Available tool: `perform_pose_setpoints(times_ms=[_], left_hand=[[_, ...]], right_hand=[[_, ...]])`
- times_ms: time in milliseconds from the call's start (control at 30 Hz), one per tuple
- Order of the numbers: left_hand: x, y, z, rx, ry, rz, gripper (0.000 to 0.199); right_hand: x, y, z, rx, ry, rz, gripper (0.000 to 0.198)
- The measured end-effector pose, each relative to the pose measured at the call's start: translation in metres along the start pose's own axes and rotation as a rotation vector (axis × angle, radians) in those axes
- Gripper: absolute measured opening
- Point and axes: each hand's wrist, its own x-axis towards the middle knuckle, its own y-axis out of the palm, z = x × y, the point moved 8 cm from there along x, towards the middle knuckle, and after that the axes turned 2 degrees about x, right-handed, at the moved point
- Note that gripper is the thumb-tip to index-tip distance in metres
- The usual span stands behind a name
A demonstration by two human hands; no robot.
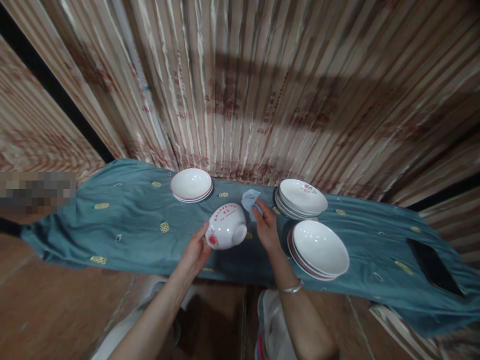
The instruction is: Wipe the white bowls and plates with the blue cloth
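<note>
A white bowl (227,227) with red lettering and a red flower is tipped on its side above the cloth, its foot facing right. My left hand (198,249) grips it by the rim at its lower left. Just right of the bowl, my right hand (267,224) pinches a crumpled light-blue cloth (251,199), which appears slightly apart from the bowl. To the right of that hand stand two stacks of white dishes, a rear stack (303,196) with a flower design and a front stack (321,249) with red rims beneath.
A stack of red-rimmed white bowls (191,184) stands at the back left. The table wears a teal patterned cloth (135,230). A dark phone (435,267) lies at the right end. Behind hangs a striped curtain (240,100). A blurred, pixelated shape (37,192) shows at the left edge.
</note>
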Motion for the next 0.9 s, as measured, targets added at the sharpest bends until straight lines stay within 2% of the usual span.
perform_pose_setpoints(times_ms=[67, 133, 200, 267, 333, 467, 667, 767, 833, 900], left_hand=[[0.000, 0.005, -0.002, -0.025, 0.007, 0.012, 0.028], [-0.001, 0.008, -0.004, -0.029, 0.004, 0.028, 0.026], [-0.002, 0.007, -0.004, -0.019, -0.003, 0.023, 0.022], [-0.003, 0.004, -0.002, -0.011, -0.017, 0.004, 0.020], [-0.004, 0.003, -0.001, -0.012, -0.023, -0.007, 0.020], [-0.003, 0.008, -0.002, -0.015, 0.008, 0.007, 0.023], [-0.001, 0.010, -0.004, 0.011, 0.071, 0.025, 0.032], [-0.002, 0.007, -0.003, 0.037, 0.067, 0.009, 0.030], [-0.003, 0.006, -0.004, 0.048, 0.071, -0.003, 0.026], [-0.005, 0.007, -0.007, 0.043, 0.091, -0.002, 0.023]], right_hand=[[-0.017, 0.021, 0.029, -0.188, -0.192, 0.131, 0.038], [-0.042, 0.053, 0.051, -0.380, -0.379, 0.335, 0.044], [-0.063, 0.076, 0.062, -0.530, -0.512, 0.424, 0.050], [-0.074, 0.089, 0.063, -0.638, -0.572, 0.451, 0.049], [-0.073, 0.091, 0.059, -0.703, -0.573, 0.431, 0.046], [-0.055, 0.078, 0.048, -0.717, -0.489, 0.357, 0.047], [-0.033, 0.056, 0.034, -0.523, -0.313, 0.296, 0.047], [-0.026, 0.048, 0.026, -0.417, -0.223, 0.271, 0.045], [-0.025, 0.046, 0.024, -0.398, -0.214, 0.267, 0.045], [-0.029, 0.048, 0.029, -0.438, -0.279, 0.284, 0.046]])
